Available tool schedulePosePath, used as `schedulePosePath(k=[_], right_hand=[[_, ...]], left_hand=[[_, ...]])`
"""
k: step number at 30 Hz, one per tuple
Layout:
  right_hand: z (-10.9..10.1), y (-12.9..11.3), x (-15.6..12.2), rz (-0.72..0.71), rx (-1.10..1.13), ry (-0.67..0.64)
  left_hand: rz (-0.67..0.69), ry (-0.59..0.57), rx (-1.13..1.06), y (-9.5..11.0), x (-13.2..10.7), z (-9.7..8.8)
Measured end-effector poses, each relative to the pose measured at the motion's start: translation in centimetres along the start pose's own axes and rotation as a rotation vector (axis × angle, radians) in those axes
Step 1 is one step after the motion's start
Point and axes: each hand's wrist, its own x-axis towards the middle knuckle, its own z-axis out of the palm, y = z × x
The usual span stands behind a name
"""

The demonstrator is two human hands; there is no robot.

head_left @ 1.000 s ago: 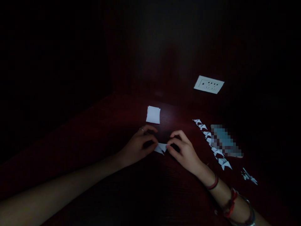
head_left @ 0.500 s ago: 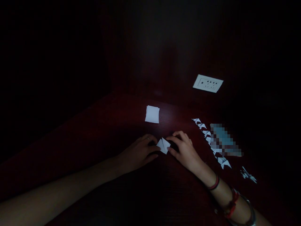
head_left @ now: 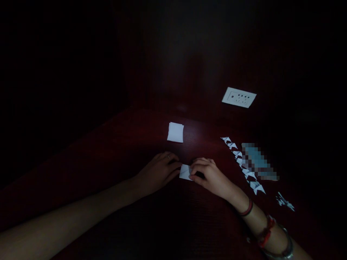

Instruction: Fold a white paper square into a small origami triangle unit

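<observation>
A small white folded paper [head_left: 185, 172] lies flat on the dark red table in front of me, a crease line running across it. On its right side, my right hand [head_left: 210, 176] is closed, with thumb and index finger gripping the paper and the other fingers curled behind. From the left, my left hand [head_left: 159, 169] reaches the paper's left edge with thumb and index fingertips close together at it. A ring is on one finger of that hand. The right fingers hide the paper's right end.
Beyond my hands lies a stack of white square sheets [head_left: 175, 132]. To the right runs a row of folded white paper pieces [head_left: 249, 174] beside a blurred-out flat object [head_left: 258, 160]. Thin white scraps [head_left: 284, 202] lie nearer. A socket plate [head_left: 239, 97] is on the wall.
The paper has turned from a diamond position to lying with its edge toward me. My right hand has closed further over its right side, and my left fingers have drawn together slightly.
</observation>
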Motion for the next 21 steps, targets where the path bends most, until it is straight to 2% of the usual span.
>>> schedulePosePath(k=[7,12,17,21], right_hand=[[0.1,0.2,0.2,-0.003,0.008,0.0],[-0.2,0.7,0.1,-0.115,-0.033,-0.026],[-0.7,0.9,-0.1,-0.227,-0.087,-0.022],[-0.9,0.7,-0.2,-0.313,-0.095,-0.088]], left_hand=[[0.195,-0.072,-0.036,0.0,-0.1,0.0],[0.301,-0.108,-0.063,-0.9,-0.1,-0.5],[0.346,-0.156,-0.097,-1.3,-0.1,-1.4],[0.358,-0.188,-0.119,-1.5,-0.1,-1.7]])
